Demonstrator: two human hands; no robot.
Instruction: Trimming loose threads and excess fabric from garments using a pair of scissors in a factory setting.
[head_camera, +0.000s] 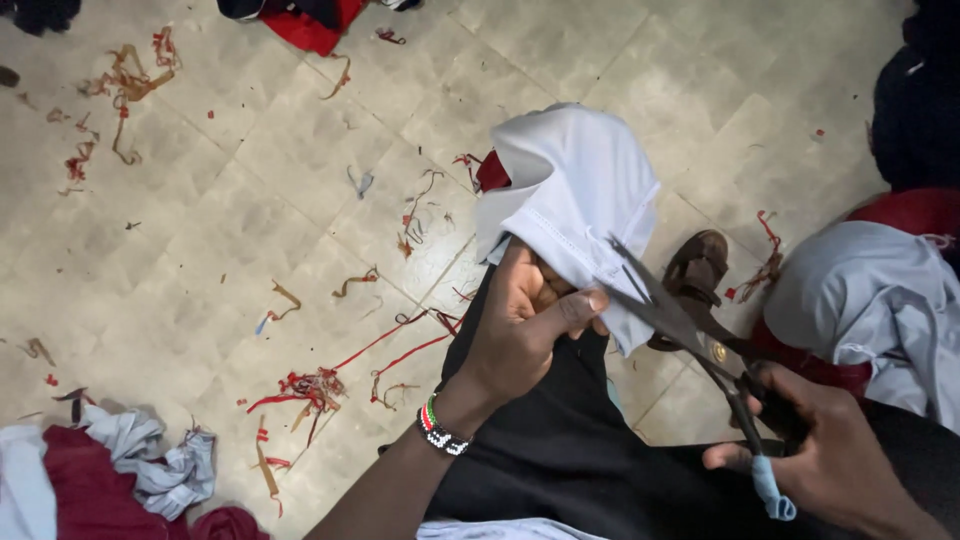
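Just beside our left hand (525, 325) pinching the pale grey garment (575, 190), our right hand (830, 460) holds open scissors (690, 335); a slip could nick our thumb.

Floor (250, 150): pale beige tiles, joints running diagonally. Red and tan fabric trimmings (310, 385) lie scattered across it, densest at lower centre, with a second cluster of tan and red scraps (125, 85) at upper left. A heap of maroon and grey cloth (110, 480) rests at lower left. Red fabric (315, 25) lies at the top edge.
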